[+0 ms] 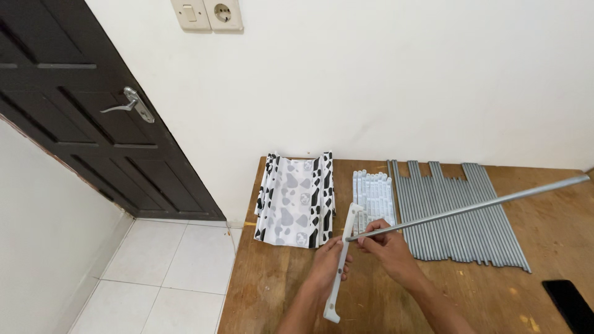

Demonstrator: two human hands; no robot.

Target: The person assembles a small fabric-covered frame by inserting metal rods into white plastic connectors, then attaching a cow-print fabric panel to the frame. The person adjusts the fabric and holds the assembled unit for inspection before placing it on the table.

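My left hand (pixel 328 266) grips a long white plastic connector bar (pixel 342 263), held nearly upright over the wooden table (pixel 272 291). My right hand (pixel 387 246) holds one end of a long grey metal rod (pixel 482 204), which slants up to the right. The rod's near end meets the white bar close to its upper part.
On the table lie a folded black-and-white cow-print fabric (pixel 296 199), a row of white plastic connector bars (pixel 374 195) and several grey metal rods (pixel 458 210) laid side by side. A black phone (pixel 572 304) lies at the right edge. A dark door (pixel 86 105) and tiled floor (pixel 167 272) are to the left.
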